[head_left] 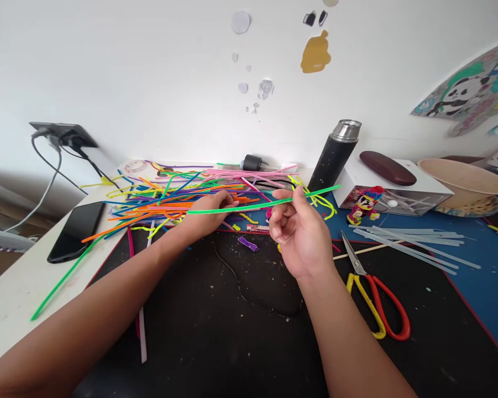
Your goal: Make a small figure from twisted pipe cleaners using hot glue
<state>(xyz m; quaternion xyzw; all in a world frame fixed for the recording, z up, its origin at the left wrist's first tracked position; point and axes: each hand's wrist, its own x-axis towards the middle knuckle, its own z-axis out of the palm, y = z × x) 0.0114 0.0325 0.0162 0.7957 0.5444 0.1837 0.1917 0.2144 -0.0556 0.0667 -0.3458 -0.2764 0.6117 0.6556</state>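
Observation:
A bright green pipe cleaner (pixel 252 207) is pinched between the thumb and index finger of my right hand (pixel 302 237); the other fingers are curled loosely. Its left part passes in front of my left hand (pixel 207 214). That hand is at the pile of coloured pipe cleaners (pixel 161 207), with fingers bent and closed over its right side. What the fingertips hold there is hidden. Just right of the left hand lies a small twisted purple piece (pixel 247 244), on the black mat (pixel 182 331).
Scissors (pixel 371 293) with red and yellow handles lie right of my right arm. Beyond are glue sticks (pixel 423 243), a small colourful figure (pixel 363 205), a black flask (pixel 335 152), a white box (pixel 414 190) and a bowl (pixel 464 179). A phone (pixel 77 232) lies left.

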